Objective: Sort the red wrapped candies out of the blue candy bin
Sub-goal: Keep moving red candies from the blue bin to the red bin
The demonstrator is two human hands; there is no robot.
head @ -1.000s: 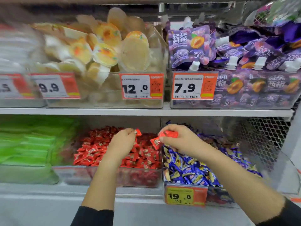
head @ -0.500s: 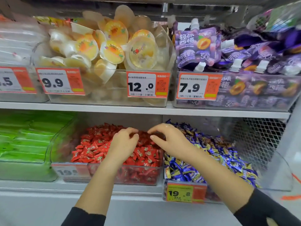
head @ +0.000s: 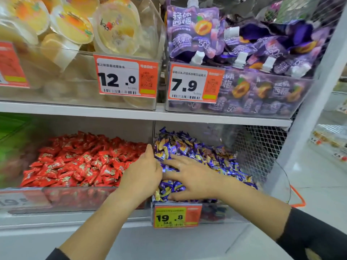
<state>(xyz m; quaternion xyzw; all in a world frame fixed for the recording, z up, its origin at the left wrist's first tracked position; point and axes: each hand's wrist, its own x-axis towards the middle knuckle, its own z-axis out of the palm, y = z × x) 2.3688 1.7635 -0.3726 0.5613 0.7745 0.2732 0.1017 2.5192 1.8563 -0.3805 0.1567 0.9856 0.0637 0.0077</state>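
Lower shelf (head: 75,220): candy bin (head: 221,212) right, neighbouring candy bin (head: 56,199) left, touching side by side.
Upper shelf (head: 131,114): jelly cup bin (head: 75,87) left, pouch bin (head: 262,102) right.
Hands: left hand (head: 143,175) at the divide, right hand (head: 195,177) flat on the right bin's candies (head: 216,158).

We reach in under the upper shelf (head: 131,114), whose edge roofs the lower bins; there is open room between it and the candy heaps. The clear divider (head: 153,132) stands upright between the red candies (head: 80,162) and the blue candies (head: 197,152), and our left hand (head: 144,175) sits right at it. Our right hand (head: 191,177) lies spread on the blue heap. In front, the price tag (head: 176,216) and the bin's clear front wall (head: 216,212) bar a low approach. The wire mesh (head: 261,147) closes the right side.
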